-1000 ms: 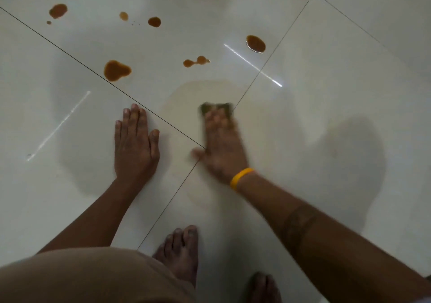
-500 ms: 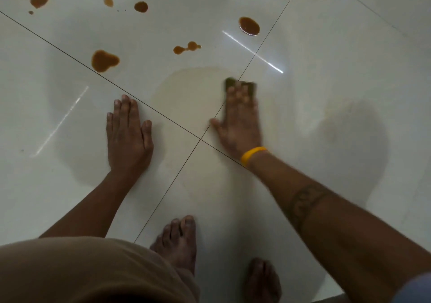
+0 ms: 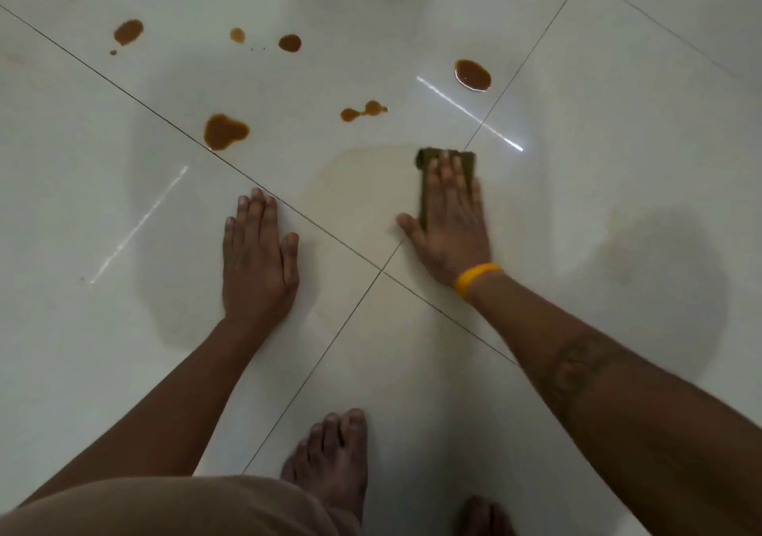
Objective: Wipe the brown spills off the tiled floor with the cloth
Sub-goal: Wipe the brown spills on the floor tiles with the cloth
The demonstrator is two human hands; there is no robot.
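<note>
Glossy off-white tiled floor (image 3: 618,131) w/ thin dark grout lines fills the view. A pale tan wet smear (image 3: 363,180) spreads over the tile just left of the cloth. Brown liquid spills sit farther out, apart from both hands: a big lobed puddle (image 3: 224,132) touching a grout line, an oval one (image 3: 473,75) beyond the cloth, a small twin blob (image 3: 364,111) betw. them, more spots toward the top edge.

Left hand (image 3: 257,263) lies palm-down on bare tile, fingers straight & close together, thumb out to the side, holding nothing. Right hand (image 3: 451,226) presses flat on a dark olive-brown folded cloth (image 3: 466,160); fingers extended, side by side on top of it, not curled round it, thumb off on the tile. Cloth's far edge pokes out past the fingertips, near a grout line.

Yellow rubber wristband (image 3: 476,277) on right wrist. Bare feet (image 3: 334,461) at bottom.
</note>
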